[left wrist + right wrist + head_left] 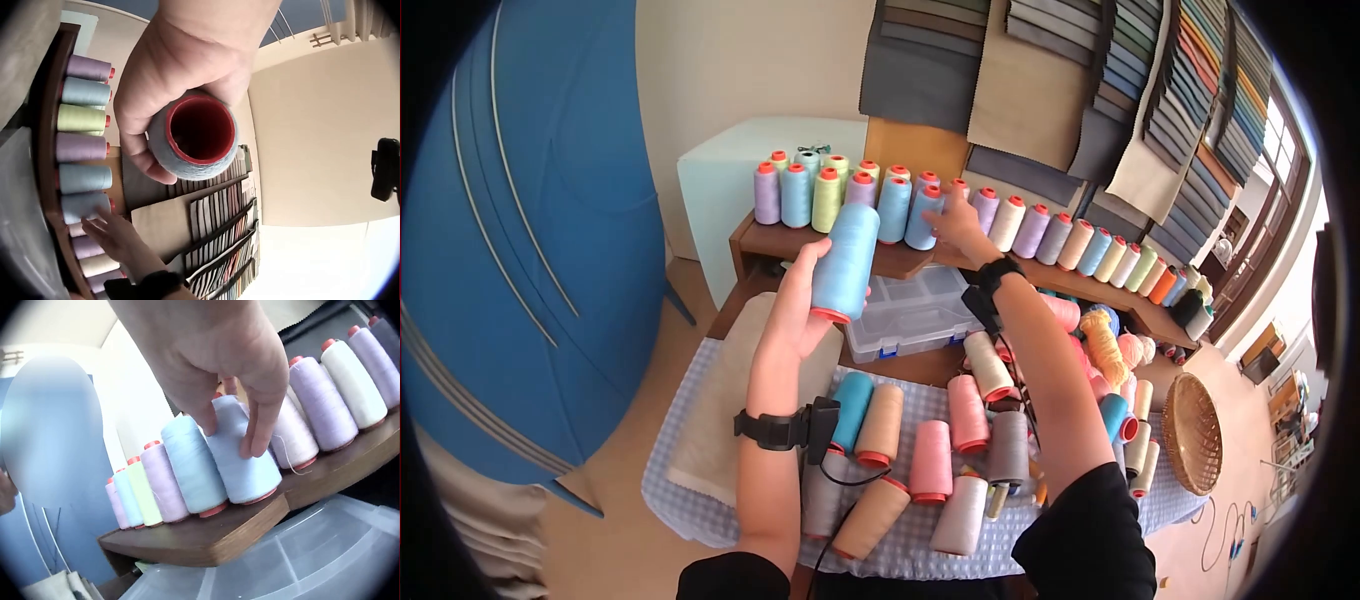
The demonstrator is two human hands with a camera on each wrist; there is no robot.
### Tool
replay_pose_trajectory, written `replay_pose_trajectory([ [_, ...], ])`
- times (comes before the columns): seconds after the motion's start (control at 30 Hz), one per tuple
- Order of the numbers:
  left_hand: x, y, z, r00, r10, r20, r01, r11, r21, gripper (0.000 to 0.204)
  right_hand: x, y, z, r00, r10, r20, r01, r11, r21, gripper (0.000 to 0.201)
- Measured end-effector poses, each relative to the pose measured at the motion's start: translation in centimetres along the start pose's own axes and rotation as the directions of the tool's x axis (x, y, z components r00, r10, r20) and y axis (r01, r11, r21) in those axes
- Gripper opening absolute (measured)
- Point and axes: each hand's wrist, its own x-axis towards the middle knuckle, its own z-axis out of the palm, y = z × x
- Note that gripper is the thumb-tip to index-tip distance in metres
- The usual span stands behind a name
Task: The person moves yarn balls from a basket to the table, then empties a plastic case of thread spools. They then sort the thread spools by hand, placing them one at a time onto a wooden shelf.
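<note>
My left hand (800, 305) grips a large light blue thread cone (846, 260) in the air in front of the shelf. In the left wrist view the hollow red base of this cone (187, 171) faces the camera, with fingers wrapped round its side. Over at the shelf, my right hand (219, 356) reaches down onto a blue thread cone (244, 456), thumb and fingers on either side of its upper part. That cone stands upright at the shelf's front edge, between another light blue cone (192, 462) and a pale lilac one (294, 437).
Thread cones in several colours line the wooden shelf (890, 262). Below it lies a clear plastic box (905, 325). More cones, such as a pink one (931, 458), lie on the checked cloth (690, 500) near yarn (1104, 345) and a wicker basket (1192, 435). Fabric swatches (1025, 110) hang behind.
</note>
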Motion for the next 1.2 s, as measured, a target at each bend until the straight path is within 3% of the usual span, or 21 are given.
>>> replay_pose_trajectory([
  [0.07,0.0,-0.1,0.0,1.0,0.016,-0.005,-0.016,0.999,-0.034,0.051,-0.9,-1.1,-1.0,0.994,0.061,-0.085,-0.079,0.972,-0.222,0.06],
  [0.1,0.2,-0.3,-0.1,1.0,0.027,-0.002,-0.027,0.999,-0.036,0.049,-1.6,-1.9,-1.7,0.995,0.06,-0.082,-0.077,0.971,-0.226,0.06],
  [0.17,0.6,-0.8,-0.2,0.999,0.036,0.003,-0.036,0.999,-0.041,0.046,-5.6,-6.2,-4.2,0.991,-0.057,0.117,0.048,0.996,0.078,0.064],
  [0.2,1.0,-1.1,0.0,0.986,0.167,-0.016,-0.165,0.984,0.071,0.04,-7.8,-8.3,-5.3,0.992,-0.056,0.116,0.047,0.996,0.075,0.064],
  [0.23,1.1,-1.4,0.2,0.956,0.293,-0.02,-0.285,0.941,0.185,0.034,-10.1,-10.4,-6.2,0.944,-0.021,0.33,-0.111,0.92,0.377,0.064],
  [0.27,1.0,-1.5,0.7,0.958,0.287,-0.018,-0.279,0.942,0.185,0.034,-11.7,-11.7,-7.0,0.849,-0.059,0.525,-0.318,0.736,0.598,0.064],
  [0.3,0.8,-1.7,1.1,0.905,0.42,0.072,-0.417,0.841,0.346,0.034,-12.5,-12.3,-7.6,0.85,-0.054,0.524,-0.324,0.732,0.6,0.064],
  [0.33,0.6,-1.8,1.5,0.831,0.524,0.186,-0.542,0.69,0.479,0.036,-13.2,-12.7,-8.1,0.789,-0.167,0.591,-0.293,0.744,0.601,0.062],
  [0.37,0.4,-1.8,1.7,0.81,0.545,0.217,-0.572,0.651,0.499,0.042,-13.7,-12.8,-8.5,0.712,-0.276,0.646,-0.257,0.754,0.605,0.06],
  [0.5,-1.5,-0.8,2.8,0.769,0.543,0.339,-0.63,0.551,0.548,0.049,-14.8,-12.3,-10.5,0.67,-0.392,0.63,-0.218,0.708,0.672,0.053],
  [0.63,-2.7,-0.3,3.4,0.834,0.371,0.409,-0.55,0.625,0.554,0.059,-15.8,-12.0,-11.8,0.679,-0.418,0.604,-0.08,0.775,0.627,0.055],
  [0.67,-3.0,-0.2,3.7,0.855,0.306,0.419,-0.51,0.64,0.574,0.06,-16.1,-12.2,-12.2,0.722,-0.345,0.6,-0.046,0.841,0.539,0.056],
  [0.8,-3.0,-0.5,4.1,0.829,0.287,0.48,-0.525,0.696,0.49,0.064,-16.8,-13.0,-12.9,0.821,-0.17,0.544,0.0,0.954,0.299,0.067],
  [0.9,-2.7,-0.9,3.9,0.819,0.31,0.483,-0.541,0.698,0.469,0.058,-17.0,-13.1,-12.8,0.84,-0.09,0.536,-0.067,0.962,0.266,0.064],
  [1.0,-2.0,-1.5,3.6,0.772,0.38,0.509,-0.617,0.639,0.459,0.05,-17.1,-12.3,-11.9,0.871,-0.062,0.488,-0.158,0.904,0.397,0.068],
  [1.07,-1.6,-1.7,3.5,0.693,0.477,0.54,-0.721,0.447,0.53,0.038,-16.8,-11.6,-11.3,0.88,-0.014,0.475,-0.209,0.886,0.413,0.068],
  [1.1,-1.7,-1.8,3.6,0.694,0.474,0.542,-0.72,0.448,0.53,0.038,-16.4,-11.2,-10.9,0.885,0.031,0.465,-0.255,0.867,0.428,0.068],
  [1.17,-2.3,-1.8,3.6,0.734,0.322,0.598,-0.676,0.264,0.688,0.028,-15.0,-10.1,-10.9,0.889,0.069,0.453,-0.279,0.865,0.417,0.067],
  [1.2,-2.4,-1.6,3.5,0.735,0.323,0.596,-0.674,0.264,0.69,0.028,-14.0,-9.4,-10.9,0.892,0.103,0.441,-0.3,0.864,0.405,0.067],
])
